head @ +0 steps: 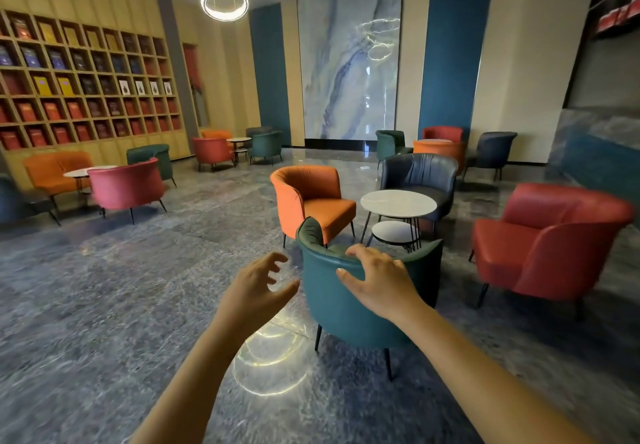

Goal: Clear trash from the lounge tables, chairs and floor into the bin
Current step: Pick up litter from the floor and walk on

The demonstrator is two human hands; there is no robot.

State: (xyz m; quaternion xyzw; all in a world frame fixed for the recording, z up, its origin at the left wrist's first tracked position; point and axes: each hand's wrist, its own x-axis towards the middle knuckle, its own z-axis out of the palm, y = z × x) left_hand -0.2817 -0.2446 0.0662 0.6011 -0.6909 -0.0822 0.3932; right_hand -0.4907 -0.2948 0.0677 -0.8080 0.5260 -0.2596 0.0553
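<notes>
My left hand (pixel 258 286) and my right hand (pixel 379 279) are both held out in front of me, fingers loosely spread, holding nothing. They hover in front of the back of a teal armchair (pixel 341 308). Beyond that chair stands a round white table (pixel 398 203) with a smaller round table (pixel 393 232) nested under it. I see no trash on these table tops, on the near chairs or on the floor nearby. No bin is in view.
An orange armchair (pixel 313 201), a dark blue armchair (pixel 420 173) and a red armchair (pixel 550 242) ring the white table. More chair and table groups stand at the left (pixel 126 185) and at the back. Glossy grey floor (pixel 104 305) spreads to my left.
</notes>
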